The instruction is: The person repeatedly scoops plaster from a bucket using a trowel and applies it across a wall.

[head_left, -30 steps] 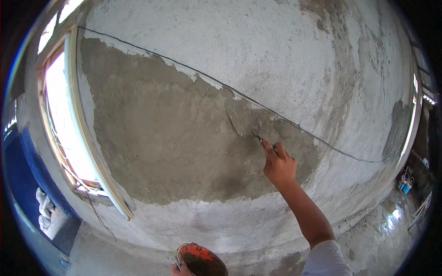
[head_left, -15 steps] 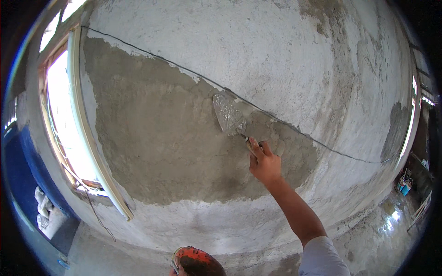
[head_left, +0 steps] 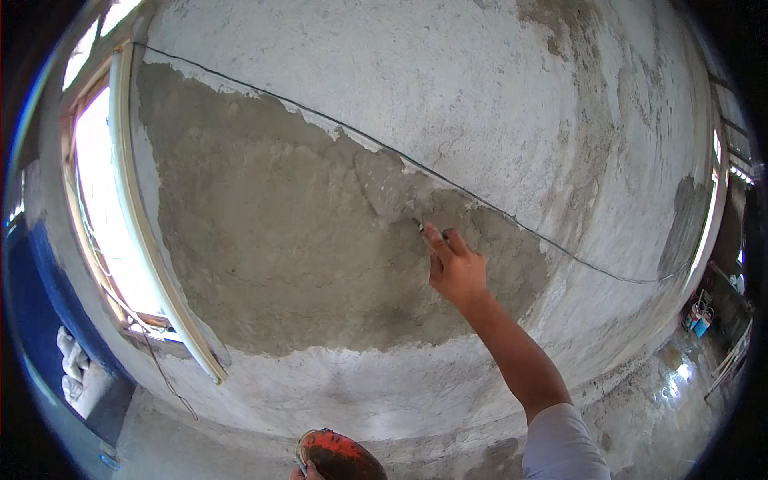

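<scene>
My right hand (head_left: 458, 270) is closed around the handle of a pointed trowel (head_left: 390, 190), its arm stretched up to the wall. The blade lies against or very close to a patch of grey mortar (head_left: 256, 208), just below a dark cord strung slantwise across the wall. Grey and dull, the blade blends with the mortar around it. At the lower edge my left hand (head_left: 307, 472), only partly in view, grips the rim of a round orange-red pan (head_left: 322, 439). Dark grey mortar coats the pan's inside.
A bright window (head_left: 112, 192) with a pale upright strip (head_left: 144, 224) borders the patch on the left. The dark cord (head_left: 320, 114) crosses the whitish wall (head_left: 448, 80). White sacks (head_left: 72, 364) lie at far left; blue bottles (head_left: 702, 322) stand at far right on wet floor.
My right hand and the trowel have moved slightly up and left along the mortar. The blade's shiny glare has faded to dull grey. My left hand still holds the pan low down.
</scene>
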A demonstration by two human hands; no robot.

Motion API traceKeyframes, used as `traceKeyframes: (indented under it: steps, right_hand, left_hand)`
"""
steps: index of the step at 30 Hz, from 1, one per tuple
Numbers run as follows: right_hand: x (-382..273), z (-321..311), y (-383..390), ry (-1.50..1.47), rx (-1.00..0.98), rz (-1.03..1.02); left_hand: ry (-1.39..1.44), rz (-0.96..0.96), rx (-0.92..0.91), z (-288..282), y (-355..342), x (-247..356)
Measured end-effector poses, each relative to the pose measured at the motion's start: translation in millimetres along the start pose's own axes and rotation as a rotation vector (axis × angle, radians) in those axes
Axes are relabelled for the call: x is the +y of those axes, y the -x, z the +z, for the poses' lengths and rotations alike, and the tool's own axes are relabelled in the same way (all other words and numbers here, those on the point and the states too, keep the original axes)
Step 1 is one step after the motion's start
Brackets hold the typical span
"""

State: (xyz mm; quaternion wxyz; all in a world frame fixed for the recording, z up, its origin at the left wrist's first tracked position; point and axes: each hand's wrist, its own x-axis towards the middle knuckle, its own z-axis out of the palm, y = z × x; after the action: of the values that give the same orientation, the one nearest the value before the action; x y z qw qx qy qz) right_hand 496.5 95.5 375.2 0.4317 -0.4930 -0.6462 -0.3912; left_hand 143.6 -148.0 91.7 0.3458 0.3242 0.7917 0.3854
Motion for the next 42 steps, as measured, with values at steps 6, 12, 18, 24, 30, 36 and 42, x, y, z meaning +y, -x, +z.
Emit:
traceKeyframes:
  steps: [6, 12, 18, 24, 30, 36, 42]
  right_hand:
    - [-6, -15, 19, -0.058, -0.095, -0.049]
    - [-8, -19, -14, 0.026, 0.025, -0.012]
    - [-4, -17, 2, 0.036, -0.142, -0.11]
    - [6, -33, 8, -0.003, -0.072, -0.064]
    - [32, -27, 27, 0.153, -0.122, 0.027]
    - [43, -26, 97, 0.071, -0.089, 0.019]
    - [7, -17, 24, 0.035, 0.096, 0.022]
  left_hand:
    - [0.056, 0.052, -0.006, 0, 8, 13]
    - [0.194, 0.095, -0.033, 21, -12, -11]
    - [0.131, 0.075, -0.011, 19, -10, -11]
    - [0.135, 0.08, -0.016, 21, -23, -32]
    - [0.125, 0.113, 0.015, 29, -43, -70]
    - [0.183, 0.059, -0.018, 2, -10, -27]
    - [0.039, 0.097, -0.044, 19, -37, -52]
